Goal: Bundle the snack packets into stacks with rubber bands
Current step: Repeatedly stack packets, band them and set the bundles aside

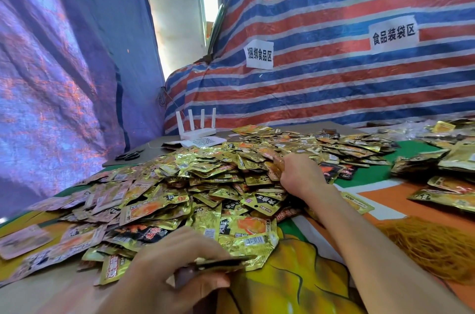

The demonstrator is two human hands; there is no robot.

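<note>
A big heap of gold foil snack packets [195, 185] covers the middle of the table. My left hand [177, 264] is near the front edge and grips a thin stack of packets [223, 261] seen edge-on. My right hand [298, 174] reaches into the far right side of the heap, fingers curled round an orange-gold packet [276, 168]. A mound of tan rubber bands [434, 246] lies at the right front.
Finished bundles [452, 159] lie at the far right. A white router [198, 128] and black scissors [129, 154] sit at the back left. Striped tarpaulin [334, 69] walls the back, blue sheeting [64, 69] the left. The tablecloth [303, 262] is printed orange, green, yellow.
</note>
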